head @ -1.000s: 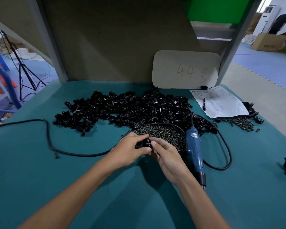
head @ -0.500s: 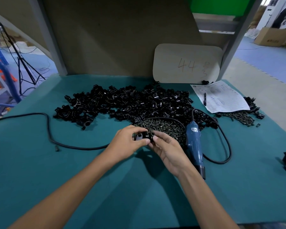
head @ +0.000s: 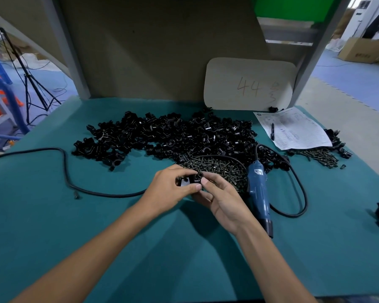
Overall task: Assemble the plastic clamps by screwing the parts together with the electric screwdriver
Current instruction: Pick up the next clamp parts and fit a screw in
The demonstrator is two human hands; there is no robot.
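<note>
My station on a factory assembly floor.

I sit at a green-matted workbench (head: 53, 215) heaped with black plastic clamp parts (head: 169, 136) and screws (head: 217, 167), an electric screwdriver (head: 258, 191) beside them, cardboard boxes (head: 359, 50) beyond.

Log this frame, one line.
left hand: holding clamp | right hand: on clamp | screwdriver: lying on table, untouched | screwing: not started
</note>
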